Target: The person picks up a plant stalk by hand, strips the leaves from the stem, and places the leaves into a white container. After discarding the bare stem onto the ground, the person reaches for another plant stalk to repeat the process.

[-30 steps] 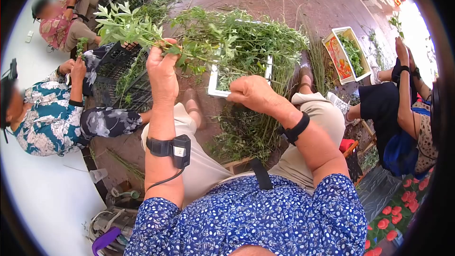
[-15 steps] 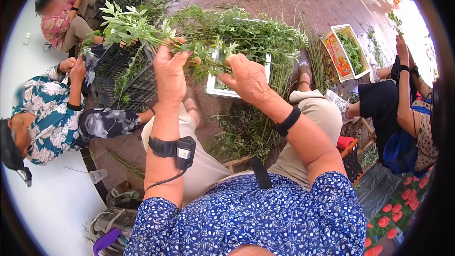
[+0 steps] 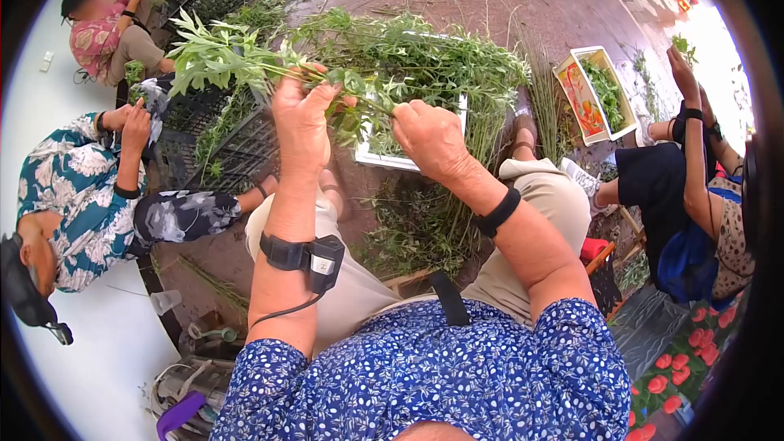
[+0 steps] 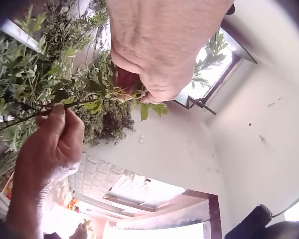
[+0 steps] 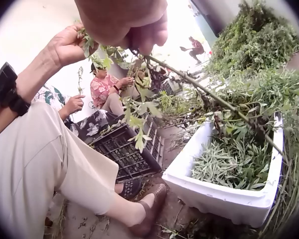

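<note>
My left hand (image 3: 300,118) holds a bunch of leafy green stems (image 3: 216,53), their pale tops fanning out to the left. My right hand (image 3: 433,139) pinches a leafy stem (image 3: 371,102) a little to the right of the left hand. In the right wrist view this long brown-green stem (image 5: 204,89) slants down from the right hand (image 5: 124,22) across a white box (image 5: 219,194). Cut leaves (image 5: 234,162) lie inside the box, and more leafy stalks (image 3: 457,61) are heaped over its far side. The left fingertips are partly hidden by leaves.
Black plastic crates (image 3: 184,159) stand to the left beside two seated people. A cream box with a printed side (image 3: 584,102) holds greens at the right, near another seated person. Bare stalks (image 3: 543,106) and leafy cuttings (image 3: 425,233) lie on the floor around my feet.
My right hand has come up and left to the stem, then shifted slightly right while pinching it. My left hand has moved a little to the right with its bunch.
</note>
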`<state>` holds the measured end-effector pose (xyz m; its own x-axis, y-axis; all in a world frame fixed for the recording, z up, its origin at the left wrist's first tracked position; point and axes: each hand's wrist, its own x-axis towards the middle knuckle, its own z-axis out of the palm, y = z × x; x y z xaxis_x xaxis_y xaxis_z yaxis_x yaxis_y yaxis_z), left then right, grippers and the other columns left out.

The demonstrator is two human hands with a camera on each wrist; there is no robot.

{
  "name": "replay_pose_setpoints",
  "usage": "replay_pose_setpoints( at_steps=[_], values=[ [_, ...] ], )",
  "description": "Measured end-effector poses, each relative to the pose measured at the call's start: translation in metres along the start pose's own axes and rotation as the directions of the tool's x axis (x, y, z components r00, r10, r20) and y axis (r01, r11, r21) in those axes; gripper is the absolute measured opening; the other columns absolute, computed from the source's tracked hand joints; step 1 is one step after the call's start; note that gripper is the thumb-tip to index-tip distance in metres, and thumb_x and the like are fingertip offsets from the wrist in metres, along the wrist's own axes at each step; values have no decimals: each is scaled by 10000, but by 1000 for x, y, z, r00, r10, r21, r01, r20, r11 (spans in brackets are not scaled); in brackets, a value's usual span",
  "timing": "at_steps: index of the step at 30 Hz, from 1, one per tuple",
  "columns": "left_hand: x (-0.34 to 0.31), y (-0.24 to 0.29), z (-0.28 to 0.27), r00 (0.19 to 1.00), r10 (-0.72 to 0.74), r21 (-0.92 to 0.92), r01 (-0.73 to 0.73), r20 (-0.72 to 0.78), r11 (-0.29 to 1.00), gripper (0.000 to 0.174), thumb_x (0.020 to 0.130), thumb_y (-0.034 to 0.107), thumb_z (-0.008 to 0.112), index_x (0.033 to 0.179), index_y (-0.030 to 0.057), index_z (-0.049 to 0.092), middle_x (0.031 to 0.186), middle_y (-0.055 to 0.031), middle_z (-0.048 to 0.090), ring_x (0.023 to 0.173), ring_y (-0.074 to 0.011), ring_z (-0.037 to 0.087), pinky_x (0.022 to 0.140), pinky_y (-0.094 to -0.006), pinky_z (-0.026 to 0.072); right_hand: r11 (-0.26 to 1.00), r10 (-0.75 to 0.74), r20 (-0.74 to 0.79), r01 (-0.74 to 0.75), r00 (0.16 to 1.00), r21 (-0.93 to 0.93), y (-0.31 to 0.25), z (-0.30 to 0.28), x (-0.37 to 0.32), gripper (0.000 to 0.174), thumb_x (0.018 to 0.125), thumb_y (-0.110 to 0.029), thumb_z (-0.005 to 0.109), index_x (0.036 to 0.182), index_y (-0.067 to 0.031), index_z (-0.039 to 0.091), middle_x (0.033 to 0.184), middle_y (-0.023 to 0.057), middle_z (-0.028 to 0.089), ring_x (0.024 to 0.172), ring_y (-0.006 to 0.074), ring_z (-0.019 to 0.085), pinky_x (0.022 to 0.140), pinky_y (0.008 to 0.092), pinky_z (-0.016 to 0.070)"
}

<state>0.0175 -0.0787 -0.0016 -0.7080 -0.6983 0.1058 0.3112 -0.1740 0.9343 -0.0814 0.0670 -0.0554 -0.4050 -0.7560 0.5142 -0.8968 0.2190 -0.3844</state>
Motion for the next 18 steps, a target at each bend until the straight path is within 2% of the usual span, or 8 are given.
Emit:
replay_pose_setpoints(
  at_steps=[4,6,8,9,11,15,17,18],
  values=[
    [3,3,1,999,20,61,-17,-46,998,168,823,41,583,980,49,522,839,-22,566,733,-116,555,624,-305,529,999,-48,25,47,999,28,0,-5,0,98,765,-104,576,737,-62,493,648,89,488,589,273,564,526,372,461],
    [5,2,-1,994,98,100,-92,-58,991,182,820,33,582,987,35,512,845,-40,574,731,-127,570,621,-305,530,997,-66,14,66,998,31,1,-9,-3,96,767,-100,569,734,-59,489,647,93,485,587,278,561,523,373,459],
    [9,-2,-9,991,124,89,-119,-51,989,180,822,28,575,989,30,509,846,-51,576,726,-134,578,622,-309,532,989,6,48,-13,999,145,1,-11,-8,115,781,-130,570,746,-48,498,689,107,522,637,305,572,562,399,463],
    [10,-1,-11,988,148,78,-144,-43,986,178,824,24,567,991,25,506,848,-62,579,721,-141,587,623,-312,534,989,6,49,-13,999,145,2,-14,-10,115,781,-130,570,746,-48,498,689,107,522,637,305,572,562,399,463],
    [9,0,-14,988,144,98,-139,-49,985,172,827,19,555,991,22,504,846,-67,579,714,-146,591,625,-314,536,982,51,386,-117,921,150,5,-21,-13,153,788,-166,589,773,-36,509,739,116,563,709,328,580,621,424,461],
    [8,2,-14,991,125,121,-120,-38,985,161,827,-7,510,987,16,506,841,-70,575,706,-150,593,628,-318,538,967,99,426,-188,899,172,16,-22,-16,160,757,-131,646,811,-37,528,720,100,556,691,277,572,614,384,458],
    [7,4,-12,994,106,105,-102,-34,989,162,821,-14,504,980,15,511,839,-67,572,704,-147,591,630,-317,538,833,285,310,-394,907,388,20,-20,-14,195,756,-153,640,883,-33,554,758,123,584,731,299,585,663,379,459],
    [7,5,-10,996,86,91,-83,-32,992,164,815,-21,498,974,14,516,836,-63,569,701,-145,588,631,-316,539,833,288,310,-397,906,386,21,-20,-12,195,756,-153,640,883,-33,554,758,123,584,731,299,585,663,379,459]
  ],
)
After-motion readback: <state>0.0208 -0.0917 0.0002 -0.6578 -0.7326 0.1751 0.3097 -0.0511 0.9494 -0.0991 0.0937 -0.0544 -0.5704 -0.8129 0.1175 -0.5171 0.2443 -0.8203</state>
